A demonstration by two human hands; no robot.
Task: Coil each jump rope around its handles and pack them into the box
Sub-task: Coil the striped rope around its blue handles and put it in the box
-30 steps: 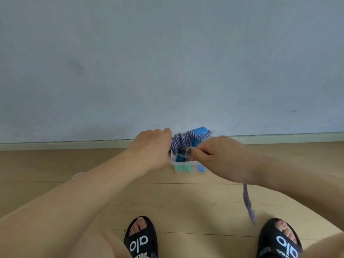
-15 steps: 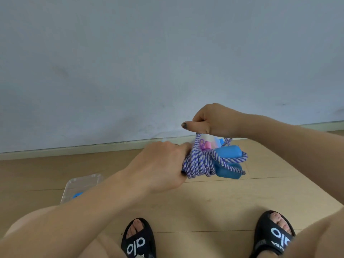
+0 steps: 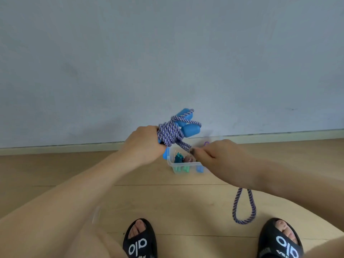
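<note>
My left hand [image 3: 143,144] grips the blue handles [image 3: 189,129] of a jump rope, with purple-and-white cord [image 3: 168,134] coiled thickly around them. A strand runs down to my right hand [image 3: 214,153], which pinches it just above the box. The cord's loose end hangs as a loop [image 3: 243,207] below my right forearm. The clear plastic box [image 3: 170,162] sits on the floor near the wall and holds coiled ropes with green, blue and dark parts.
A pale wall and baseboard [image 3: 279,135] stand right behind the box. The wooden floor [image 3: 167,202] spreads in front. My feet in black sandals [image 3: 140,241] are at the bottom edge, left and right.
My right hand came down from above the bundle to below it, pulling the cord with it. The view shifted, so the box now lies under my hands, and a loose loop hangs free.
</note>
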